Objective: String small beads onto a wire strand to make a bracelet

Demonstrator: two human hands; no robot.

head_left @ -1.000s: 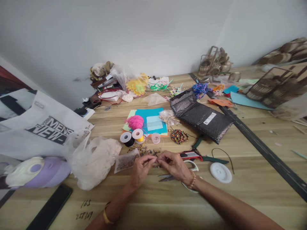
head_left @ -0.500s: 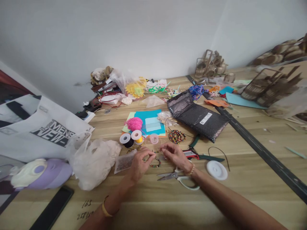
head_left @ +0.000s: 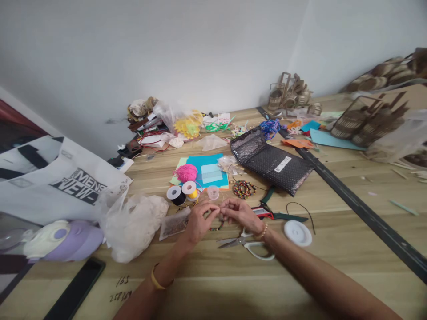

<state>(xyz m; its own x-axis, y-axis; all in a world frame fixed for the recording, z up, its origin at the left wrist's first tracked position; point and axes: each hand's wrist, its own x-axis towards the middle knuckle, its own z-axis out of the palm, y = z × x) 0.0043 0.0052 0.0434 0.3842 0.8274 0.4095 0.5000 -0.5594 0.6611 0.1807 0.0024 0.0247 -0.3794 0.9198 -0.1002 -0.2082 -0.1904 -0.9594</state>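
Observation:
My left hand and my right hand meet over the wooden table, fingertips pinched together on a small strand of coloured beads that hangs between them. The thread itself is too fine to see. A small bag of beads lies just left of my left hand. White-handled scissors lie under my right wrist. Spools of black and yellow thread and a clear spool stand just beyond my fingers.
A beaded bracelet, red and green pliers, a white lid and a black mailer bag lie to the right. A crumpled plastic bag, a printed tote and a phone sit at the left. Woven baskets stand at the far right.
My hands drew apart with the bead strand showing between them, then came back together, a little farther from me. The view shifted slightly.

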